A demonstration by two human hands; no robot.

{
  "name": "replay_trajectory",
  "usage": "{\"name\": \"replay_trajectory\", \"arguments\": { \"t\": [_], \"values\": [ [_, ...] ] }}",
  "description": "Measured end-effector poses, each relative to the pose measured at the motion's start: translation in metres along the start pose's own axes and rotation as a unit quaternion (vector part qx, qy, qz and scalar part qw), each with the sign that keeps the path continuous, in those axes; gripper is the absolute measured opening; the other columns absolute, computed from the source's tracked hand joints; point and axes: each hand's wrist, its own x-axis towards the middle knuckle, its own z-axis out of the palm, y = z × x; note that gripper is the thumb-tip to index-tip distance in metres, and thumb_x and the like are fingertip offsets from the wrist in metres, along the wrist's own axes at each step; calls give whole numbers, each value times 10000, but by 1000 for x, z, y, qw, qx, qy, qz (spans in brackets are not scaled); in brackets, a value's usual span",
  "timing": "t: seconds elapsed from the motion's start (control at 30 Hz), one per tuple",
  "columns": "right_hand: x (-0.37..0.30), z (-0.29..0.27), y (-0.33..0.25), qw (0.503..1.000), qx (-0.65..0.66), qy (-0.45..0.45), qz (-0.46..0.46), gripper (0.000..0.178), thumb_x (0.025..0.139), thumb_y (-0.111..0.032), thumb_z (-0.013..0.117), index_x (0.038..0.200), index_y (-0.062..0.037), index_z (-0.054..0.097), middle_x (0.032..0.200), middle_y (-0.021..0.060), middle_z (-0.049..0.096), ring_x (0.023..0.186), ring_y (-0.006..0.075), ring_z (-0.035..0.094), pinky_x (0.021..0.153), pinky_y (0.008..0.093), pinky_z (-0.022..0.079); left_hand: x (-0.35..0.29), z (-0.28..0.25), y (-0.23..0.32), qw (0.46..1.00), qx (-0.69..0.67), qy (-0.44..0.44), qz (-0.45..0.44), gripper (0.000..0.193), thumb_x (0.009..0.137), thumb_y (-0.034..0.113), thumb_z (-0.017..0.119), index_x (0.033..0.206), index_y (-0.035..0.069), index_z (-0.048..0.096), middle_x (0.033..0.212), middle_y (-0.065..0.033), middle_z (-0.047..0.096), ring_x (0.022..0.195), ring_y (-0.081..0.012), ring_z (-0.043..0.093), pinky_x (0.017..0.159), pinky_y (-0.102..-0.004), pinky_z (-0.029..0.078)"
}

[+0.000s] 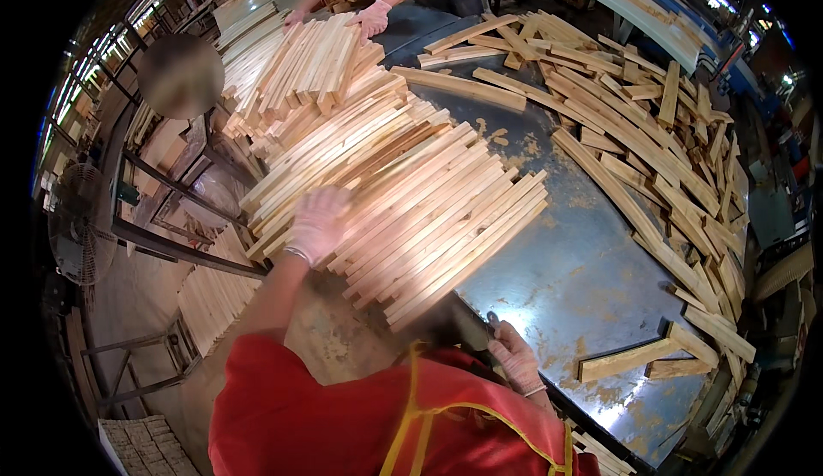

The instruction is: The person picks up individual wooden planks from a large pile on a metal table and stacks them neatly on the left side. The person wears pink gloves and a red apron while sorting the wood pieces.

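My left hand (319, 225), in a pale pinkish glove, lies on the left ends of a row of wooden strips (429, 210). Its fingers are stretched out and slightly blurred. The strips sit side by side with uneven ends, and one strip (403, 152) is darker brown. By the table's near edge, my gloved right hand (517, 358) is closed around a dark tool (492, 318) with a rounded end; its kind is hidden by the fingers. Across the table, another person's gloved hand (372, 20) rests at a second stack of strips (313, 60).
A loose heap of wooden pieces (634, 124) covers the right of the dark metal table (549, 279), which has sawdust on it. Short offcuts (630, 360) lie near its right edge. A metal frame (176, 189) and a fan (79, 223) stand at left.
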Motion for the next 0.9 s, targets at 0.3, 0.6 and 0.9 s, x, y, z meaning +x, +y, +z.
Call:
{"name": "replay_trajectory", "arguments": {
  "t": [0.3,0.6,0.9],
  "values": [
    [2,-13,-34,996,-88,-9,5,686,998,-347,731,1583,-75,499,1232,142,689,1144,245,669,1045,355,517,24,8,188,982,-46,117,138,815,885,368,730,1584,61,446,1541,-140,494,1454,-369,415,1276,-552,259],
    [51,-193,-85,987,-71,140,37,748,975,-488,750,1536,-38,546,1302,187,716,1204,273,682,1059,368,524,71,-7,321,971,-119,-67,195,836,836,303,763,1583,92,453,1597,-138,429,1536,-402,319,1301,-551,212],
    [206,-413,-124,732,-574,366,-34,991,826,-565,791,1605,-79,417,1514,215,588,1383,406,573,1133,454,479,70,3,307,966,-152,-61,201,848,780,230,800,1552,80,482,1595,-168,426,1526,-434,333,1255,-602,256]
  ]
}}
